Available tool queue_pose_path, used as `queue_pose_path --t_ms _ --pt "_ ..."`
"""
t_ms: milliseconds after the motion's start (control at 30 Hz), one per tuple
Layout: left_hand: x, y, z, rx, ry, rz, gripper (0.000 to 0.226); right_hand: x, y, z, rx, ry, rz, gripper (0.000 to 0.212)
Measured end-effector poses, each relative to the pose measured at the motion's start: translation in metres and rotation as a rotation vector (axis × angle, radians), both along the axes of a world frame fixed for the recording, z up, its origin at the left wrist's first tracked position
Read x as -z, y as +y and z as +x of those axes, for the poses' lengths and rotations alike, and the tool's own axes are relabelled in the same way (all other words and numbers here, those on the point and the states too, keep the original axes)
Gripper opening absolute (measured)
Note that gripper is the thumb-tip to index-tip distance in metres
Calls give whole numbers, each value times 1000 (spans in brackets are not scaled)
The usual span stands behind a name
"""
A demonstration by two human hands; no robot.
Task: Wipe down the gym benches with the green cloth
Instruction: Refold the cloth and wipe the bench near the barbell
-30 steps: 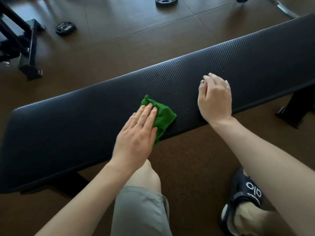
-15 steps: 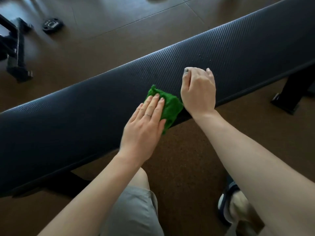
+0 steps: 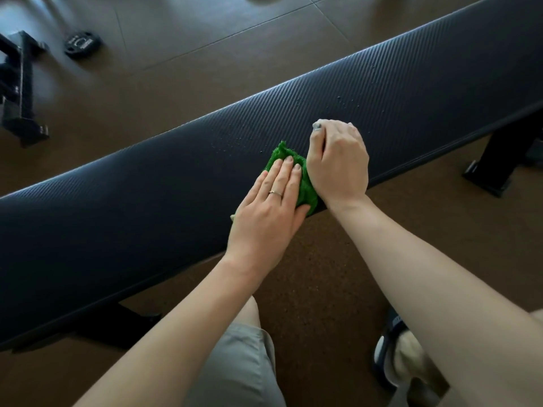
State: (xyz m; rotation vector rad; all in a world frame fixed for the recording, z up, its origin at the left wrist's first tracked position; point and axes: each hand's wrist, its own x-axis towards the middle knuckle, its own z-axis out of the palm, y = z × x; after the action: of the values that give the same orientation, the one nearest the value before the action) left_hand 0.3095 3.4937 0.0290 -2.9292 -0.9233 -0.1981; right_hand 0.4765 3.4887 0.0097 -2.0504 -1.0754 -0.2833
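Left hand (image 3: pixel 271 211): flat, fingers extended, pressing green cloth (image 3: pixel 305 190) onto bench surface (image 3: pixel 147 186).
Right hand (image 3: pixel 338 163): loosely curled, holding nothing, touching cloth's edge.

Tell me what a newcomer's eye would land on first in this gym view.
The bright green cloth stands out first, bunched on the near edge of the dark ribbed bench, pressed flat under the left hand with the right hand right beside it. Next come the small droplets speckling the pad beyond the hands. Far left on the brown floor lies a black weight plate.
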Motion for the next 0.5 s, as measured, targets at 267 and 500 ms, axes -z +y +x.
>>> queue_pose_path --t_ms 267,500 --pt "-3 12 -66 63 119 42 67 3 -4 3 -84 -9 -90 45" --pt "-8 41 3 -103 3 -200 60 -2 1 -1 -39 -54 -75 40"
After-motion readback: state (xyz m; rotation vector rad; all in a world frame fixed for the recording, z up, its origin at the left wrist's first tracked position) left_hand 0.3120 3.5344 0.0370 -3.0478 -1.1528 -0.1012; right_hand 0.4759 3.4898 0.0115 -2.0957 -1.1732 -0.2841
